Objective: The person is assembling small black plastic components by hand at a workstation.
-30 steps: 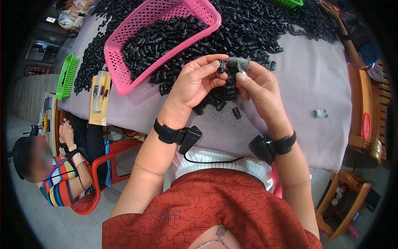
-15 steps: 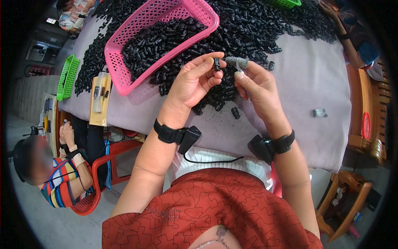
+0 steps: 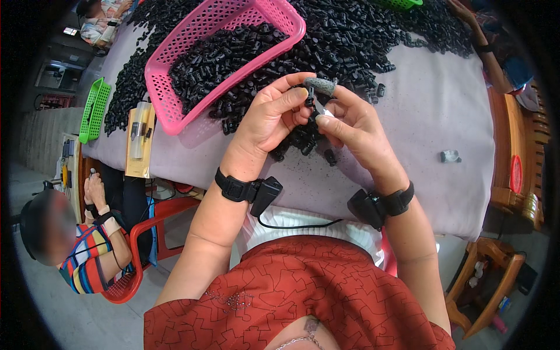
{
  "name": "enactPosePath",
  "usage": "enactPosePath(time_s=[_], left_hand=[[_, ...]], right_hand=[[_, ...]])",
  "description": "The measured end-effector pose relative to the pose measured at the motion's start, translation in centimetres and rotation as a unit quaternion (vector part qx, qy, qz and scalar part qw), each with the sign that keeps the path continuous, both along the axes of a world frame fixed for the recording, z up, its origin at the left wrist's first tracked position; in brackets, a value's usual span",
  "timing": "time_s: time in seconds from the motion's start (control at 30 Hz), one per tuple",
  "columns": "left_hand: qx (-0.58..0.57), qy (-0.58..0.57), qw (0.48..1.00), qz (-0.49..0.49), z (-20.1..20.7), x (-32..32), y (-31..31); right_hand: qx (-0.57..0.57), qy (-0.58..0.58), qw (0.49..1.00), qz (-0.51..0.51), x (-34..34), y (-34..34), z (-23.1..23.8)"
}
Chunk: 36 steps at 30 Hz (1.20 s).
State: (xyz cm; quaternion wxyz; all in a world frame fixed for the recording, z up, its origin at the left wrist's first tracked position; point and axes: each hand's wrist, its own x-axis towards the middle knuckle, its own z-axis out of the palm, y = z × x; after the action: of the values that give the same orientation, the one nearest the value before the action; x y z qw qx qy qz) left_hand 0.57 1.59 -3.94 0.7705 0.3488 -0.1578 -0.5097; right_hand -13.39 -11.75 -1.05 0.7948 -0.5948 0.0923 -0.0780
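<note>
My left hand (image 3: 269, 116) pinches a small black plastic cylinder (image 3: 310, 97) between thumb and fingers. Close against it, my right hand (image 3: 356, 125) is closed on a thin blade-like tool (image 3: 319, 109) with a whitish part; its exact kind is hard to make out. A grey textured finger cot (image 3: 321, 86) covers my right index finger, which lies over the top of the cylinder. Beneath both hands spreads a heap of similar black pieces (image 3: 344, 58), with one loose piece (image 3: 331, 157) on the cloth nearer me.
A pink perforated basket (image 3: 219, 87) full of black pieces stands tilted at the left of the heap. Farther left are a yellow-backed package (image 3: 139, 166) and a green basket (image 3: 95, 111). A crumpled grey item (image 3: 450, 156) lies on the right. Other people sit around the table.
My right hand has shifted left and the tool has come up to the black cylinder. The gloved-tip index finger now reaches across above it. My left hand has barely moved.
</note>
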Motion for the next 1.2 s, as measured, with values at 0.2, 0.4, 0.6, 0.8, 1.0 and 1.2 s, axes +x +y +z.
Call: enactPosePath(time_s=[0.2,0.4,0.6,0.8,1.0,1.2], left_hand=[[-0.012,-0.003,1.0,-0.026,0.2,-0.1,0.1],[-0.021,0.02,0.999,-0.044,0.3,-0.1,0.1],[-0.041,0.032,0.995,-0.082,0.3,-0.2,0.1],[-0.041,0.035,0.996,-0.07,0.4,-0.1,0.0],[-0.039,0.026,0.997,-0.065,0.4,-0.1,0.1],[-0.034,0.021,0.997,-0.064,0.4,-0.1,0.1]], right_hand=[[-0.014,0.013,1.0,0.02,-0.1,-0.1,0.2],[-0.005,0.015,0.999,0.031,-0.2,-0.1,0.3],[0.049,0.013,0.998,0.026,0.3,-0.6,-0.9],[0.071,-0.003,0.996,0.06,0.0,-0.4,-0.1],[0.052,0.003,0.997,0.062,-0.1,-0.3,0.2],[0.055,0.003,0.997,0.058,-0.2,-0.3,0.4]])
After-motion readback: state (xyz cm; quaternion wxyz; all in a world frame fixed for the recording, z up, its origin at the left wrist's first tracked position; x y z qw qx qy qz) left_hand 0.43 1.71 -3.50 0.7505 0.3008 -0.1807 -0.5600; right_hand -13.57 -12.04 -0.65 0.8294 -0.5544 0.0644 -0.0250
